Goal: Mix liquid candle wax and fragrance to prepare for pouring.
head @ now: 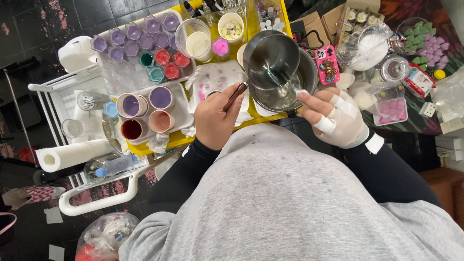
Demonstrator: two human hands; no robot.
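Observation:
My left hand (216,119) grips the brown handle (236,95) of a small metal pitcher (270,58), which is tilted over a larger steel pot (309,72) on the yellow table. My right hand (333,118), wrapped in white bandage, pinches a small white piece (300,93) at the near rim of the pot. A thin clear stream runs from the pitcher into the pot. A stained white cloth (217,79) lies under my left hand.
A white tray (180,110) holds cups of purple, pink and dark red wax. Behind it stand several small purple, red and teal jars (145,43), a clear measuring cup (193,38) and a pink phone (327,64). A paper roll (72,154) lies on the white cart at left.

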